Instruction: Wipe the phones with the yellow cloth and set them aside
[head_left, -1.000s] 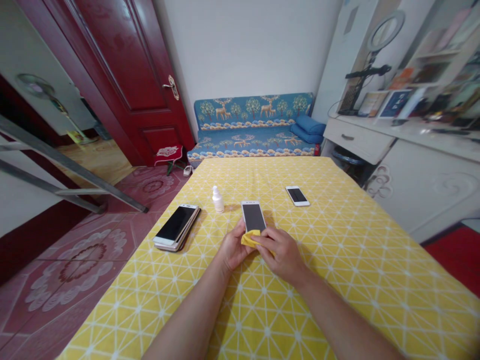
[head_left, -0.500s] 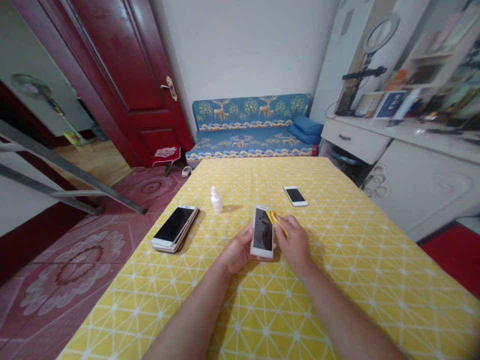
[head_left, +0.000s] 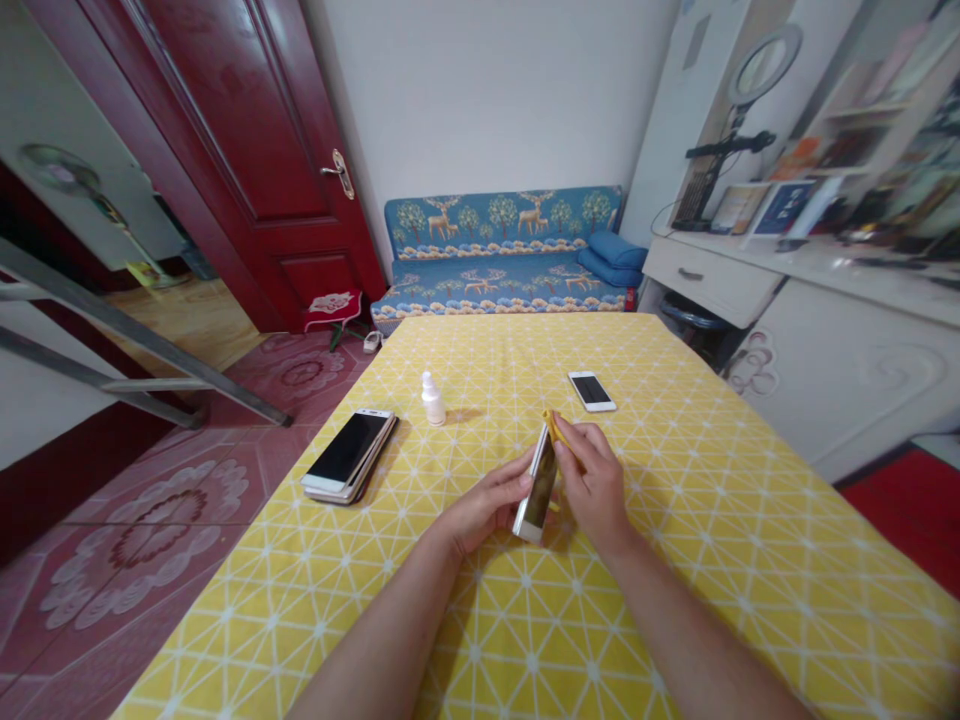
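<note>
A white phone (head_left: 538, 490) is tilted on its side above the table, its dark screen turned to the right. My left hand (head_left: 487, 503) grips it by the left edge, thumb along the side. My right hand (head_left: 594, 478) pinches a yellow cloth (head_left: 553, 422) against the phone's top end. To the left stands a small white bottle (head_left: 433, 402). Farther left lies a stack of phones (head_left: 349, 455), the top one white with a dark screen. A smaller white phone (head_left: 592, 391) lies flat beyond my right hand.
The table (head_left: 525, 640) has a yellow patterned cloth. Behind it is a blue sofa (head_left: 502, 270). A white cabinet (head_left: 840, 360) stands on the right, a red stool (head_left: 334, 306) and a metal ladder-like frame (head_left: 157, 385) on the left.
The phone in my left hand has turned from facing up onto its side. My right hand has brought the yellow cloth to its top edge.
</note>
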